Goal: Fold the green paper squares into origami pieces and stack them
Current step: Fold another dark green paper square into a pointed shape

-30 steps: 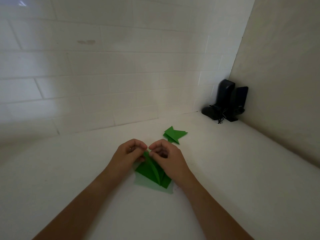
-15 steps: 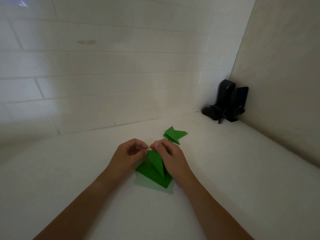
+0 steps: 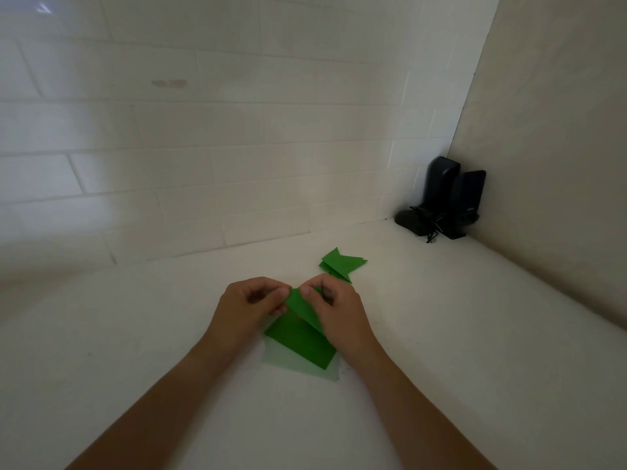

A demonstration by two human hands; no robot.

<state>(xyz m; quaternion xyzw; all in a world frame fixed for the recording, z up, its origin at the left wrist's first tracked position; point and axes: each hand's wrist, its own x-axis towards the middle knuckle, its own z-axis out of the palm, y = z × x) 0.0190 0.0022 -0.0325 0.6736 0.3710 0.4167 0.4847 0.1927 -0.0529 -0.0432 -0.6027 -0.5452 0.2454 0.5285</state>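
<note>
Spreading under everything is the white counter (image 3: 441, 351), tiled wall behind, with black speakers (image 3: 448, 201) in the far corner. Near its middle lies the green paper (image 3: 298, 340), thin, light and easily creased (probably slippery on this smooth top). The left hand (image 3: 244, 310) and the right hand (image 3: 339, 310) meet at its far corner, fingers curled, each pinching the raised flap. A finished stack of folded pieces (image 3: 341, 264) sits just beyond. Paper this limp is best held at corners and along folds, pressed flat while creasing.
</note>
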